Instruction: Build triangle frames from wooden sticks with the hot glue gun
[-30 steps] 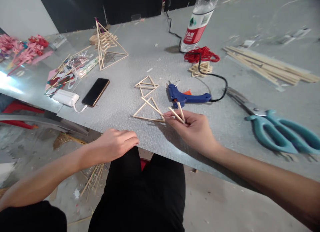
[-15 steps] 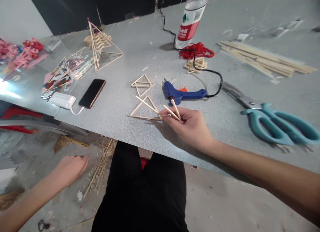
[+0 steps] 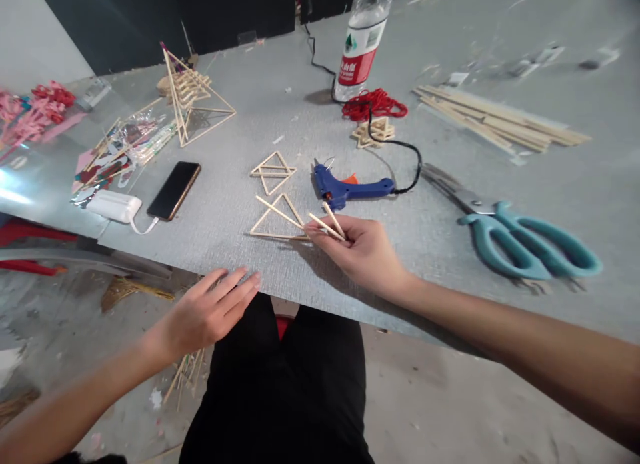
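My right hand [image 3: 363,254] is closed around two short wooden sticks [image 3: 327,225] whose ends poke up past the fingers. Its fingertips meet the right corner of a stick triangle [image 3: 273,235] that has another stick laid across it. Just behind lies a small star of sticks [image 3: 273,173]. A blue glue gun [image 3: 355,187] rests on its side beyond my right hand. My left hand [image 3: 213,311] is at the table's front edge, fingers stretched out, with nothing in it.
Blue-handled scissors [image 3: 530,241] lie at the right, below a bundle of flat sticks [image 3: 505,121]. Behind the glue gun are stacked stick stars [image 3: 374,132], red cord [image 3: 375,105] and a plastic bottle [image 3: 361,47]. A phone [image 3: 175,191], power bank [image 3: 114,205] and stick pyramid [image 3: 197,107] occupy the left.
My left hand has risen from below the table to its front edge, and its fingers have spread. My right hand still holds the sticks by the triangle. The whole view has shifted slightly.
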Demonstrator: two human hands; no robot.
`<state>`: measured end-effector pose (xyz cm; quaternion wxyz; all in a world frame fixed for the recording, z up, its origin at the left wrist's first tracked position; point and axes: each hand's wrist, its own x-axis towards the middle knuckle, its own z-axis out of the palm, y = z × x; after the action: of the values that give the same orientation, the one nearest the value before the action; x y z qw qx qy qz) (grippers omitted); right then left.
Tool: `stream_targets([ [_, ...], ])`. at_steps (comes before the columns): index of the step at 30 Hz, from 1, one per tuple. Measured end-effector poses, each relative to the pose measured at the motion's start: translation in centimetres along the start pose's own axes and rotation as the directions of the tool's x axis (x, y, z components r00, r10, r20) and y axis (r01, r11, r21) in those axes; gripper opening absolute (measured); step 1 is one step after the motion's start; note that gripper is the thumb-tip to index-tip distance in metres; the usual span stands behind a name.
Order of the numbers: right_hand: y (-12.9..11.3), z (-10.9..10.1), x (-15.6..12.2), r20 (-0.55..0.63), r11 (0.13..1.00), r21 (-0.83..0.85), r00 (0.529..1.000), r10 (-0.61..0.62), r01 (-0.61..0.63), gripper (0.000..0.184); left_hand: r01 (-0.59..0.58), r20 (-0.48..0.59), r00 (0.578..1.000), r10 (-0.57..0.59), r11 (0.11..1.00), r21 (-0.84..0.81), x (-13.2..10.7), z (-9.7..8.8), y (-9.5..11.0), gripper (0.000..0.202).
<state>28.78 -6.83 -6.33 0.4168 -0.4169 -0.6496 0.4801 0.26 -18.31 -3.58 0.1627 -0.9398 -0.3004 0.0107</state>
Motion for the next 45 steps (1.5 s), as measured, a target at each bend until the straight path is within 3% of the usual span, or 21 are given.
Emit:
stream_targets([
  [3, -0.2, 0.0, 0.1, 0.005, 0.999, -0.032, 1.0, -0.015, 0.015, 0.027, -0.035, -0.01, 0.999, 0.036, 0.993, 0.11, -0.2, -0.5, -0.1, 0.036],
  [7, 0.0, -0.1, 0.0, 0.009, 0.999, -0.029, 1.0, -0.023, 0.023, 0.026, -0.171, 0.0, 0.984, 0.179, 0.939, 0.298, 0.8, -1.9, -0.2, 0.031],
  [10, 0.2, -0.1, -0.1, 0.014, 0.999, -0.019, 0.999, -0.03, 0.031, 0.026, -0.234, 0.012, 0.97, 0.245, 0.911, 0.34, 1.2, -2.2, -0.3, 0.032],
  [21, 0.0, -0.3, 0.0, 0.034, 0.998, -0.037, 0.998, -0.046, 0.047, 0.029, -0.153, -0.087, 0.981, 0.174, 0.967, 0.202, 1.3, -2.1, -0.7, 0.023],
  [27, -0.1, -0.1, 0.0, 0.041, 0.999, -0.016, 0.998, -0.046, 0.047, 0.029, -0.036, -0.158, 0.987, 0.025, 0.997, -0.065, 1.8, -1.9, -1.7, 0.02],
  [32, -0.3, -0.2, 0.0, 0.045, 0.999, -0.01, 0.998, -0.052, 0.053, 0.029, -0.008, -0.121, 0.993, -0.012, 0.986, -0.164, 2.5, -1.8, -2.2, 0.019],
  [39, -0.3, -0.1, 0.0, 0.044, 0.999, -0.029, 0.998, -0.044, 0.046, 0.03, 0.001, -0.051, 0.999, -0.01, 0.984, -0.18, 3.6, -2.8, -2.3, 0.022],
  [45, -0.2, -0.1, 0.0, 0.043, 0.997, -0.014, 0.996, -0.072, 0.072, 0.03, -0.013, -0.034, 0.999, 0.008, 0.988, -0.155, 3.3, -2.2, -2.4, 0.018],
])
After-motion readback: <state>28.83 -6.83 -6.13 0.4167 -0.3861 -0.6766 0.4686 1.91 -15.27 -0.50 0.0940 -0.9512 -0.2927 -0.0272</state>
